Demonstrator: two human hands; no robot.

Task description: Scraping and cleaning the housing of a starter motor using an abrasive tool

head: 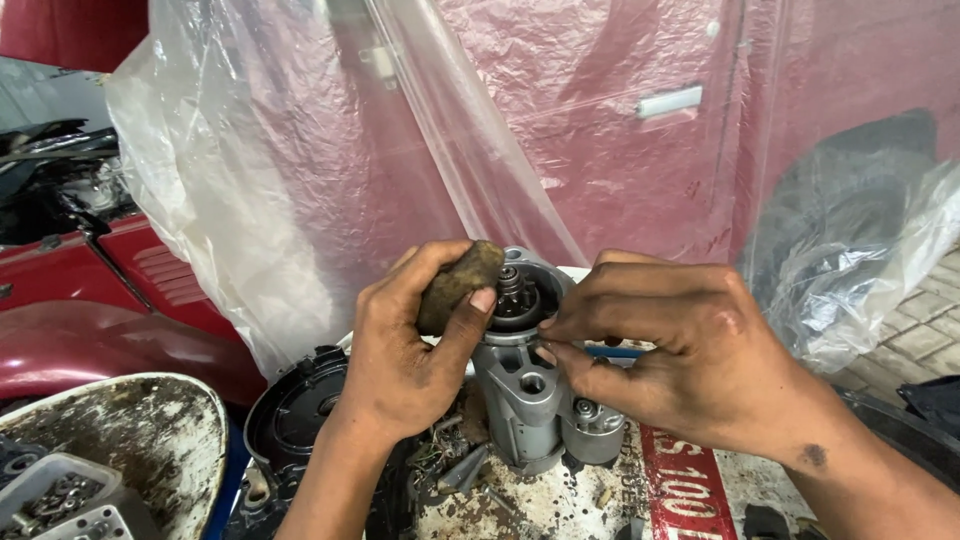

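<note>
Centre of frame: grey starter motor housing (pixel 530 400), upright on stained bench top (pixel 560 505). Right hand (pixel 690 350), fingers pinched at housing's open rim. Left hand (pixel 400 350), curled tight around brown lump (pixel 457 285). Lower left: clear plastic tray (pixel 60 500), small metal parts inside.

Clear plastic sheeting (pixel 560 130) drapes a red vehicle (pixel 620 60) at twelve o'clock; paving bricks (pixel 925 335) (greyish) lie at three, a stained worktop (pixel 540 505) at six.
</note>
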